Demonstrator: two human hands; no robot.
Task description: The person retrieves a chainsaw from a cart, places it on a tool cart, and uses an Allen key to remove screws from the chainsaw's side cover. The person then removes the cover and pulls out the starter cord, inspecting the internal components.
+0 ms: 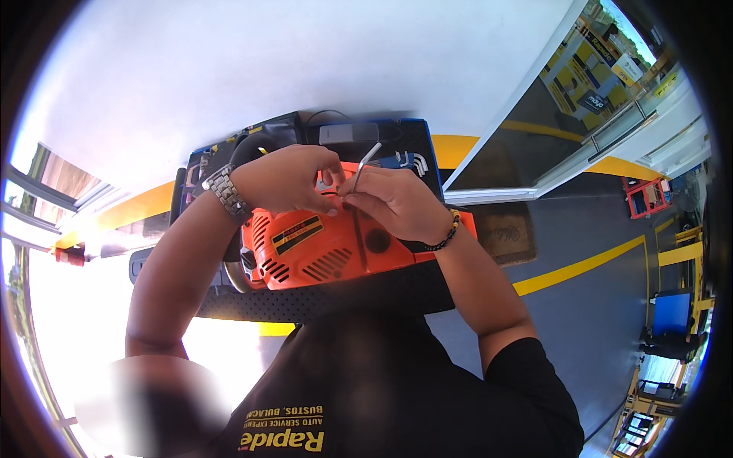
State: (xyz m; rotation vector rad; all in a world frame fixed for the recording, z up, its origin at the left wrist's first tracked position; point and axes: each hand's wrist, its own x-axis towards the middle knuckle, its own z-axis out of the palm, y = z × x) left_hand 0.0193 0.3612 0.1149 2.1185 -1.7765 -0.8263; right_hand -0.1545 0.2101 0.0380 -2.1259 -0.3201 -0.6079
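Observation:
An orange chainsaw [324, 248] with slotted vents and a yellow-and-black label lies on a black dimpled surface in front of me. Pinched in my right hand [393, 200] is a bent silver hex key [366, 162], its free end pointing up and away; the lower end is hidden by my fingers. My left hand [286, 179] hovers over the far side of the chainsaw, fingers curved and apart around a small gap. Whether its fingertips touch the housing I cannot tell. Beyond my right hand sits a blue holder of hex keys [401, 161].
The black work surface [343, 304] stands against a white wall [290, 61]. A grey box-shaped device [349, 134] with a cable lies at its back. To the right are a glass door [527, 130], a brown doormat [508, 235] and a red rack [646, 197].

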